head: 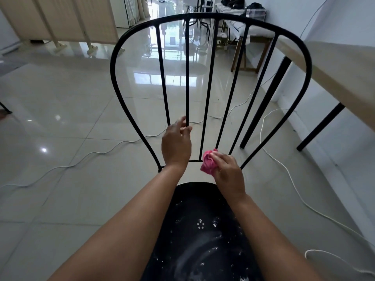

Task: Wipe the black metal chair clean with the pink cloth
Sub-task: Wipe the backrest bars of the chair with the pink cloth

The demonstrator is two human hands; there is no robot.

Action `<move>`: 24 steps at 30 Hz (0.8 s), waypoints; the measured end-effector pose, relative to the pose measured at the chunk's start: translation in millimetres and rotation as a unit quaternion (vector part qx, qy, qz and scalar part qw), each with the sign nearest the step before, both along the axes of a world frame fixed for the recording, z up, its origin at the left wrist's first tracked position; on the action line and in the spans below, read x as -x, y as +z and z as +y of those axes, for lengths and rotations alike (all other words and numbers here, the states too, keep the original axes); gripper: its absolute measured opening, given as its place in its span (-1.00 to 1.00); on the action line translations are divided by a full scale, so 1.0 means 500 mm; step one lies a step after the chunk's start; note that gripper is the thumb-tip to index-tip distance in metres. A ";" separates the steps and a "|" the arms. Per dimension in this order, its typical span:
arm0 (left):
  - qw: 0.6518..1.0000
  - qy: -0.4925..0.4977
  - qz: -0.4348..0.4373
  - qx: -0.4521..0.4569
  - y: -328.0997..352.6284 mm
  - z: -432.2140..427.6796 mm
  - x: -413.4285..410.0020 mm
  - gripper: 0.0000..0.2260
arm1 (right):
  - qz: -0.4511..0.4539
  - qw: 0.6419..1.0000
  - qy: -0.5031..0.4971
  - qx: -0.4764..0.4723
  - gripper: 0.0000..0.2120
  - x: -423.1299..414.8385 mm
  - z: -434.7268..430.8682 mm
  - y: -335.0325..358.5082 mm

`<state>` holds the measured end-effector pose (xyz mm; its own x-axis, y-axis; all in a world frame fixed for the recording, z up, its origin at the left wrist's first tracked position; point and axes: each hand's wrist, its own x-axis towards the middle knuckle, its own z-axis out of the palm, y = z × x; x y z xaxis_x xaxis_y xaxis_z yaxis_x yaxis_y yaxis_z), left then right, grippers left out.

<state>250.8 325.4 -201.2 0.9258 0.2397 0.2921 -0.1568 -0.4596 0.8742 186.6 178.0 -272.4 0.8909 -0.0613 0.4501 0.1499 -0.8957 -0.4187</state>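
- Chair [208,88] first: black metal, standing on the shiny tiled floor [60,98] right in front of the person, with its back facing away and the seat [198,209] nearest the camera.
- Pink cloth [209,162] is balled up in the right hand [230,175], fingers curled tight round it. It's pressed against the foot of a back bar just right of the middle one, where the bars meet the low crosspiece.
- Left hand [176,145] is up at the bottom of the second bar from the left, with loose fingers and nothing in it. Looks more like a light steadying touch than a real grab, tbh.
- Handling, my guess: thin rod frame, so stiff but probably fairly light, and likely to scoot on those glossy tiles if you scrub hard. I'd brace it with the free hand on the outer hoop or a bar.
- Cloth is soft and floppy, so wrapping it round each bar and sliding along should beat dabbing.
- Seat has white dusty smears and specks all over, so plenty left to do there.
- Also around: a pale table [334,78] with black legs on the right and a white cable [101,153] snaking across the floor.
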 end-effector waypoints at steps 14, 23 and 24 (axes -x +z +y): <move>0.985 -0.128 0.107 0.051 -0.001 -0.041 -0.028 -0.86 | 0.075 0.985 0.046 0.150 -0.52 -0.012 0.012 -0.030; 0.984 -0.129 0.112 0.050 0.003 -0.041 -0.031 -0.87 | 0.059 0.990 0.006 0.126 -0.54 -0.024 0.052 -0.018; 0.984 -0.128 0.114 0.046 0.004 -0.041 -0.030 -0.87 | 0.071 0.989 0.007 0.129 -0.52 -0.021 0.054 -0.020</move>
<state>266.0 304.8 -199.3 0.9983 0.0067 0.0578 -0.0519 -0.3474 0.9363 196.9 204.8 -282.5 0.9465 0.0511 0.3187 0.1181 -0.9738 -0.1945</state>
